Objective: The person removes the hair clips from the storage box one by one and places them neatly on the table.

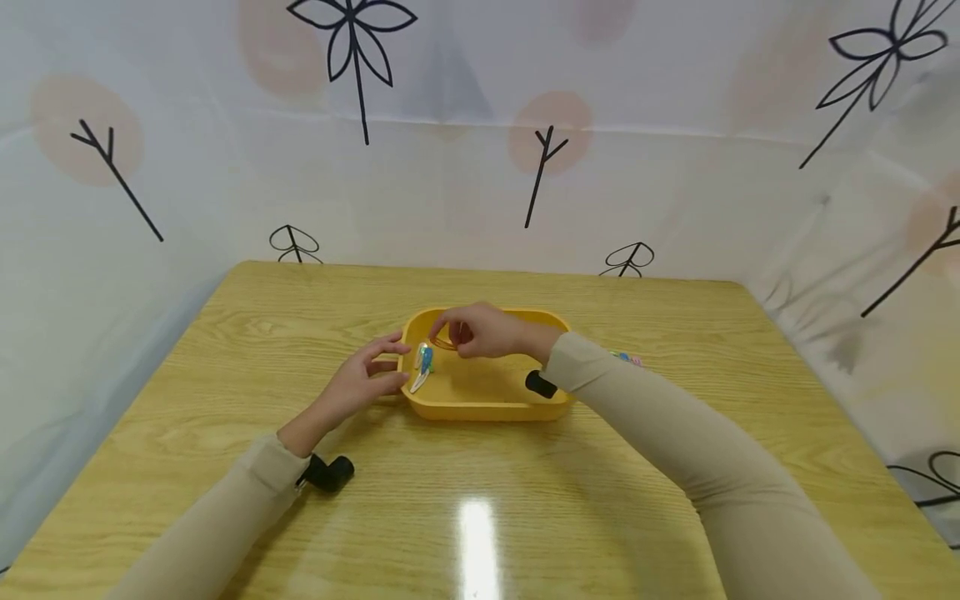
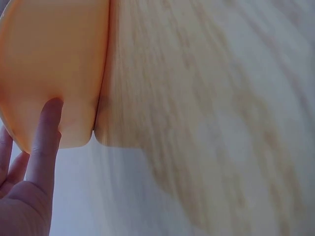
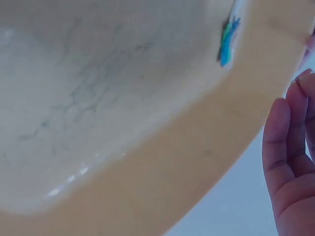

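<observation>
A: What shows in the head view?
B: A yellow tray (image 1: 491, 412) on the table (image 1: 405, 517). The left hand (image 1: 354, 390) touches its left end, fingers spread in a loose, fairly wide grip, probably to steady it.
A: And the right hand (image 1: 491, 331)?
B: It is over the tray, its grip narrow, finger and thumb seeming to pinch a thin orange loop (image 1: 445, 343). A light pinch would suit something so slight. What the loop is, I can't make out.
A: Anything else in there?
B: Hair clips (image 1: 427, 360), close together at the left end. They overlap, so I can't count them. Beyond the right sleeve (image 1: 660, 417) a small colourful thing (image 1: 635, 361) peeks out, mostly hidden.
A: The left wrist view?
B: One straight finger lies against the tray's outer wall; the other fingers are cut off at the frame's edge. The inside is hidden.
A: And the right wrist view?
B: Blurry. Something blue and green lies in the tray, likely the clips. The fingertips are at the right edge, and no loop can be seen.
</observation>
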`<act>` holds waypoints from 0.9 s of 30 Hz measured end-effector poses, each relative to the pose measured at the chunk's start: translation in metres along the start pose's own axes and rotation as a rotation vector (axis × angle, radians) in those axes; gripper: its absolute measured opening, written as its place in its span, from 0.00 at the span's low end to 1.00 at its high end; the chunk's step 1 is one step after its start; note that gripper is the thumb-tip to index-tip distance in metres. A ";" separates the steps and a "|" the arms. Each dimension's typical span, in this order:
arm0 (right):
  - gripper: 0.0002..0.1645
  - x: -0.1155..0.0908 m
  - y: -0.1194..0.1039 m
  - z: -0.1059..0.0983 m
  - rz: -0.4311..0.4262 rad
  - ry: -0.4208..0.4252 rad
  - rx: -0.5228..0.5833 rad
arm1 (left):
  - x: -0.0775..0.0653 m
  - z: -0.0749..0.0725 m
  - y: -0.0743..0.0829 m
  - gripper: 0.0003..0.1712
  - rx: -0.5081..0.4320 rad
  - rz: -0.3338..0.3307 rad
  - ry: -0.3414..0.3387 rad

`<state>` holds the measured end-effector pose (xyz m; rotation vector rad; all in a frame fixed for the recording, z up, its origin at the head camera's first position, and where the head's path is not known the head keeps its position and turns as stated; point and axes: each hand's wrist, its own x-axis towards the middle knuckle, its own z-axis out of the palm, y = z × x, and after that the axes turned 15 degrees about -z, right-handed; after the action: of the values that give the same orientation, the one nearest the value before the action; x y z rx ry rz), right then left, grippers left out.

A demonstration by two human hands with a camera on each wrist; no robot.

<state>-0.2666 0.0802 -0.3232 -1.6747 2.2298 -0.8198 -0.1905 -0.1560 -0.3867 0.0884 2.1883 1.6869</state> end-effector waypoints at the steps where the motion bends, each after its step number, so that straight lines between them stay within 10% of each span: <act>1: 0.22 -0.001 -0.002 -0.001 0.007 0.014 -0.005 | 0.000 0.000 0.000 0.25 0.000 0.000 0.002; 27: 0.21 -0.055 -0.013 -0.029 0.111 0.290 -0.046 | -0.001 0.002 -0.001 0.25 0.006 0.019 0.009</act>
<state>-0.2531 0.1375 -0.3000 -1.5168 2.5239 -1.0476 -0.1890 -0.1548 -0.3879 0.1040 2.2059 1.6941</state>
